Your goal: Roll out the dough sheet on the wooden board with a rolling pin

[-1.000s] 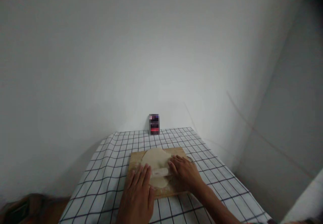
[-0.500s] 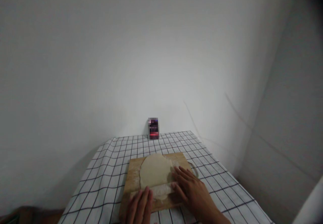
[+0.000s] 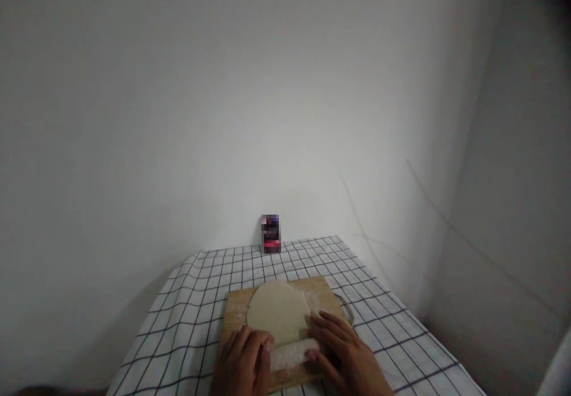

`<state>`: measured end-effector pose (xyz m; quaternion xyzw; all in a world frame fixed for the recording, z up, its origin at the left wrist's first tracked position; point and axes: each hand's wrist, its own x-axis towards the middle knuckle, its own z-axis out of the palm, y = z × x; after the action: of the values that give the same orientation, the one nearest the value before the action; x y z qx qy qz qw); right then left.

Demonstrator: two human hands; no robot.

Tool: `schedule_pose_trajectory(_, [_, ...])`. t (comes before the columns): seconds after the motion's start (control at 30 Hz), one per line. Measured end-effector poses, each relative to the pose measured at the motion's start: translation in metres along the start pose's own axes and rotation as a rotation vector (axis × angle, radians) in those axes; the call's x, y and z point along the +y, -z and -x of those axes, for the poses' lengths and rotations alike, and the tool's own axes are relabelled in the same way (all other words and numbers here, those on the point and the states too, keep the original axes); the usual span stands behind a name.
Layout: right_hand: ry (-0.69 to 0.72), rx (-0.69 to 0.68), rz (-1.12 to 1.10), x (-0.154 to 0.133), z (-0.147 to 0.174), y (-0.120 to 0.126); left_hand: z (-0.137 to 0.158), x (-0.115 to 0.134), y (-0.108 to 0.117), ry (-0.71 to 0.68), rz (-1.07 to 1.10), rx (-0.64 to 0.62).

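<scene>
cream dough [image 3: 277, 313]: a thin, roughly round sheet at the lower centre of the frame, flat on the wooden board; i see its near edge meeting the roller.
floured roller [image 3: 291, 355]: whitish, lying crosswise just below the dough sheet, its right end a little higher in the frame.
left hand [image 3: 243, 360]: bottom of the frame, left of centre, over the roller's left end; i read this grip as fingers bent and held close, but i cannot tell from here whether they wrap around.
right hand [image 3: 343, 351]: lower right of centre, at the roller's right end; i have this grip spread, fingers reaching forward beside the dough, thumb toward the roller.
wooden board [image 3: 236, 307]: under the dough, with whitish smudges that i take in on both sides of the sheet.
curved loop [image 3: 347, 310]: at the board's right side.
checked cloth [image 3: 178, 324]: white with dark lines, covering the desk.
dark box [image 3: 270, 233]: upright at the desk's far end, before the pale wall [image 3: 267, 99]; i get only coarse blocks.
</scene>
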<state>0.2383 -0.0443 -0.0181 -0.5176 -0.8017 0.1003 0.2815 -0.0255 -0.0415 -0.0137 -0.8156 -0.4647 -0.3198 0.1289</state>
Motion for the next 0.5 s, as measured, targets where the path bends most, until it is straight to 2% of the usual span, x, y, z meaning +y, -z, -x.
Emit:
schedule_pose_trajectory(0.17, [-0.094,-0.027,0.089,-0.007,-0.008,0.001,-0.006,-0.011,-0.027,-0.035,-0.227,0.144])
schedule_pose_trajectory(0.23, [-0.162,-0.03,0.146,-0.01,-0.022,0.001,-0.018,-0.014,-0.032,0.02,-0.251,0.066])
schedule_pose_trajectory(0.37, [-0.244,-0.028,0.291,-0.009,-0.056,0.001,-0.055,-0.011,-0.029,0.26,-0.249,-0.229])
schedule_pose_trajectory(0.43, [-0.262,-0.012,0.315,-0.007,-0.068,0.0,-0.067,-0.009,-0.026,0.336,-0.251,-0.28])
schedule_pose_trajectory(0.5, [-0.261,0.002,0.314,-0.005,-0.071,0.001,-0.069,-0.008,-0.027,0.349,-0.261,-0.261])
